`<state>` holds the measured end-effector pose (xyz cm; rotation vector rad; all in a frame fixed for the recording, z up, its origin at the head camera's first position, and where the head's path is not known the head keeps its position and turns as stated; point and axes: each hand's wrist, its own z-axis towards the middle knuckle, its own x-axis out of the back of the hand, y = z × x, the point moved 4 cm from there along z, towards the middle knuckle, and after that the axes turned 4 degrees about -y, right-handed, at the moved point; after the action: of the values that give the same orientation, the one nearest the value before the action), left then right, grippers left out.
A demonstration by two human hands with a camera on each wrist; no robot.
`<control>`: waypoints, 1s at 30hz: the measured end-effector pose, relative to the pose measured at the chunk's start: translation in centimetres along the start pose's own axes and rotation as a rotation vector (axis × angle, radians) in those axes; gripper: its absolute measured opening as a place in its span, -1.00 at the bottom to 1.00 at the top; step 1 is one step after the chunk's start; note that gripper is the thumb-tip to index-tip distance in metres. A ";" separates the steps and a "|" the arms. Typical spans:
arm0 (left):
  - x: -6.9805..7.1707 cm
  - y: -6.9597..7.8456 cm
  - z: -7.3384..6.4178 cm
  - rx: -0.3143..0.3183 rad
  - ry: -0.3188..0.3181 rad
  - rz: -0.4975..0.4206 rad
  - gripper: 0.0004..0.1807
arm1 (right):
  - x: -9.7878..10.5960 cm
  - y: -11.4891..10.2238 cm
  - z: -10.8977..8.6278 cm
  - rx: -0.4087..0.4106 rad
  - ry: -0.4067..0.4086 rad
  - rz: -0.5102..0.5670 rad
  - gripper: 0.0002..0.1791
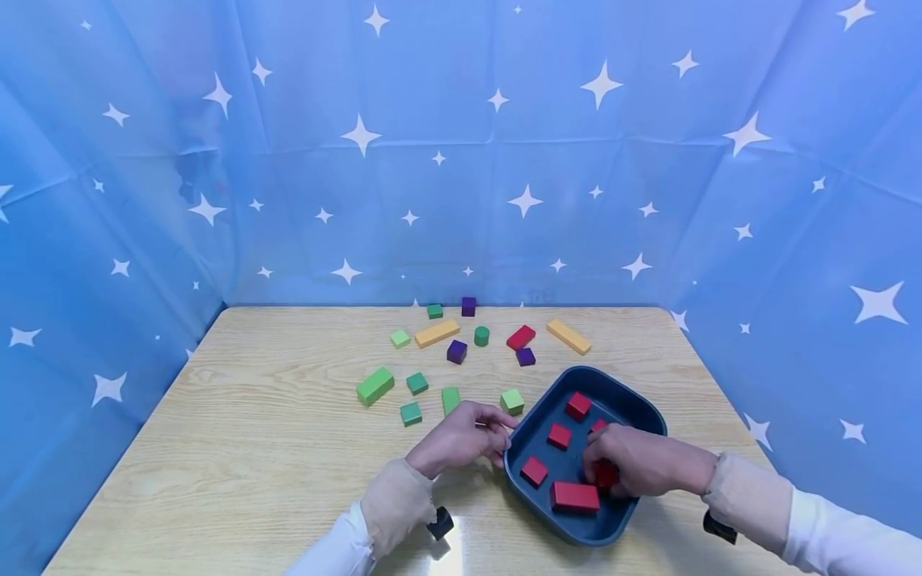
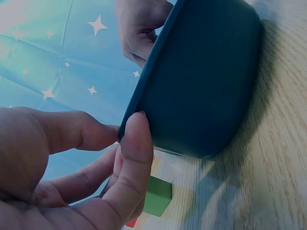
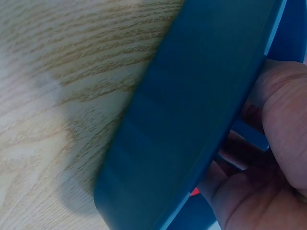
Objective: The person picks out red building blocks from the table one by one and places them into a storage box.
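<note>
A dark blue bin (image 1: 529, 500) with rounded corners stands tilted to the view on the right part of the table. My left hand (image 1: 468, 436) pinches its left rim between thumb and finger, clearest in the left wrist view. Inside the bin, my right hand (image 1: 641, 460) reaches down with curled fingers round a red block (image 1: 607, 475), which they partly hide. Around it on the bin floor lie a long red block (image 1: 575, 497) and several small red blocks (image 1: 559, 436). In the right wrist view the bin wall (image 3: 158, 110) covers part of the fingers.
Beyond the bin, several loose blocks lie on the wooden table (image 1: 238, 448): green (image 1: 375, 386), purple (image 1: 457, 352), yellow-orange (image 1: 569, 337) and a flat red block (image 1: 521, 337). A light green block (image 1: 512, 402) sits close to the bin's left rim. A starry blue curtain (image 1: 446, 184) surrounds the table.
</note>
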<state>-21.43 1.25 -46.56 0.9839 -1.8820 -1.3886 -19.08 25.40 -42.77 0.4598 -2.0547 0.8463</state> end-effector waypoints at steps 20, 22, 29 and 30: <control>-0.1 0.2 -0.1 -0.022 -0.019 -0.014 -0.68 | 1.9 -0.3 -1.5 -0.054 0.116 -0.052 -0.34; -0.1 0.2 -0.1 -0.020 -0.018 -0.017 -0.69 | 2.1 -0.3 -1.6 -0.044 0.147 -0.055 -0.26; 0.0 0.2 -0.1 -0.015 -0.018 -0.010 -0.69 | 3.5 -0.4 -1.2 0.001 0.251 -0.051 -0.16; -0.1 0.2 -0.1 -0.015 -0.019 -0.010 -0.69 | 3.7 -0.5 -1.1 0.000 0.264 -0.055 -0.15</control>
<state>-21.36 1.28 -46.35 0.9770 -1.8801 -1.4203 -20.36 25.78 -39.09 0.3811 -1.7927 0.8277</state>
